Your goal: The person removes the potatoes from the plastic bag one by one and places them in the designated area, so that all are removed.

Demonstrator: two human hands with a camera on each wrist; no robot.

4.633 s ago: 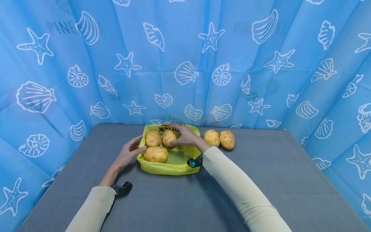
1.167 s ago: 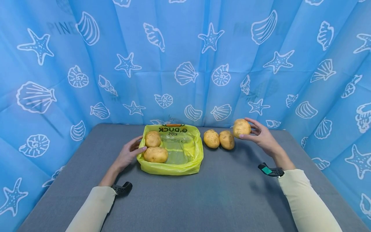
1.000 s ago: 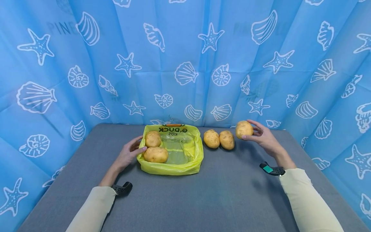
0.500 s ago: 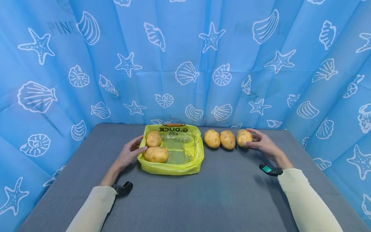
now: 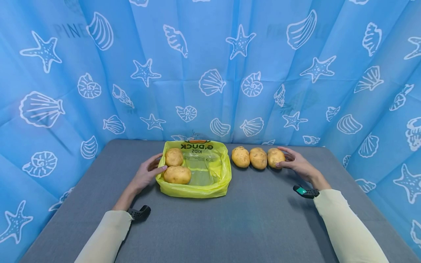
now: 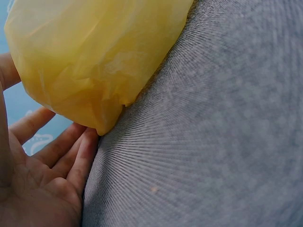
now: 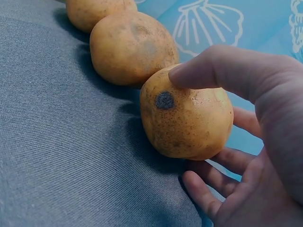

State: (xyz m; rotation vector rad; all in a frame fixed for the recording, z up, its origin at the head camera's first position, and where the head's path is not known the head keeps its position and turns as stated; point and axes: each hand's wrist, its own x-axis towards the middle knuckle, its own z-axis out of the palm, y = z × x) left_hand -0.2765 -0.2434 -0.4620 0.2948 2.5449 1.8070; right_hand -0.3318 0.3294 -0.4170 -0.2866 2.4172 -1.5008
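- Right hand (image 5: 297, 162): pinching the end potato (image 7: 187, 118), thumb on its near side, fingers round the far side.
- That potato sits on the grey cloth (image 5: 230, 223), in the right fingers' grip; roundish, matte tan skin, fine specks, one dark rough spot below the thumb tip.
- Middle potato (image 5: 258, 158): just left of the gripped one, clear of the right fingers; egg-shaped, greyish patches.
- Third potato (image 5: 240, 157): next in the row, farther left of the right fingers.
- Left hand (image 5: 143, 178): fingers spread and loosely extended, tips at the left side of the bag (image 5: 194, 191), thumb by its near-left rim.
- Bag: thin, crinkled, translucent yellow plastic, mouth open, roughly boxy, dark reversed lettering on the back wall.
- Inside, just right of the left fingers: round potato (image 5: 174, 157) behind, long potato (image 5: 177, 175) in front, lying sideways.
- Cloth: woven, fine-ribbed up close.
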